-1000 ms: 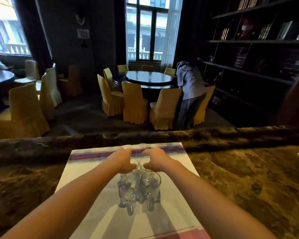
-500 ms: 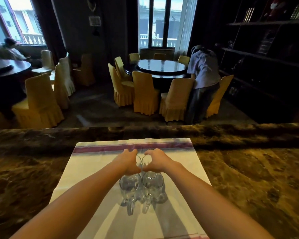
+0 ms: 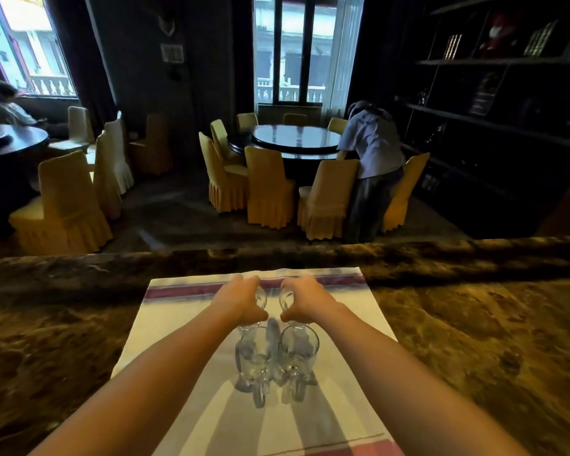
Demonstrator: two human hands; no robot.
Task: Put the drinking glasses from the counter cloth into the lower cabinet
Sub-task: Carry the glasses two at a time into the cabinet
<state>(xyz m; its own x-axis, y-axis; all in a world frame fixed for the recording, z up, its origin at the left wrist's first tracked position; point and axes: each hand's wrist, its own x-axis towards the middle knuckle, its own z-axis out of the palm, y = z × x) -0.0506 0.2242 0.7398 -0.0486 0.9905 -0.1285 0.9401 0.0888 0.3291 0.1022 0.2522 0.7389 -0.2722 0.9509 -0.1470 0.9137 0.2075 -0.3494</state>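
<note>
Head view | left grip (image 3: pixel 241 302) curled round left far glass (image 3: pixel 261 296) | right grip (image 3: pixel 305 302) curled round right far glass (image 3: pixel 284 299), likely to lift both together | near glasses (image 3: pixel 298 348) stand at 6 o'clock of them, all on cloth (image 3: pixel 178 324) on table (image 3: pixel 474 340)

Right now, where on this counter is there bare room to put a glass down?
Bare counter lies on both sides of the cloth, widest to its right. The cloth's middle is crowded: four glasses, the left hand and right hand gripping the far two. Its near end is free too.
</note>
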